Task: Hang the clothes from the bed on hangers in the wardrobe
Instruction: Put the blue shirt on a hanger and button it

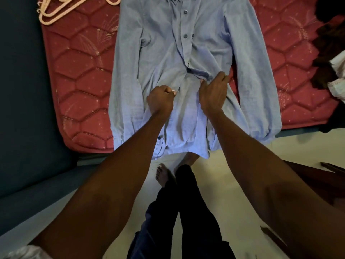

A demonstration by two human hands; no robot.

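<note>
A light blue button-up shirt [168,43] lies face up and spread out on the red quilted mattress [80,75], its hem hanging over the near edge. My left hand [161,100] pinches the left front edge of the shirt near its middle, fingers curled. My right hand [212,90] grips the right front edge beside the dark blue placket, thumb and fingers closed on the cloth. The upper buttons are fastened; the lower front lies parted between my hands. Cream hangers [54,10] lie at the mattress's far left corner.
A heap of dark brown and white clothes [330,53] sits at the mattress's right edge. A dark blue bed frame [24,90] borders the left side. My legs and bare feet stand on the pale floor [233,193] below. Dark wooden furniture [321,182] is at the right.
</note>
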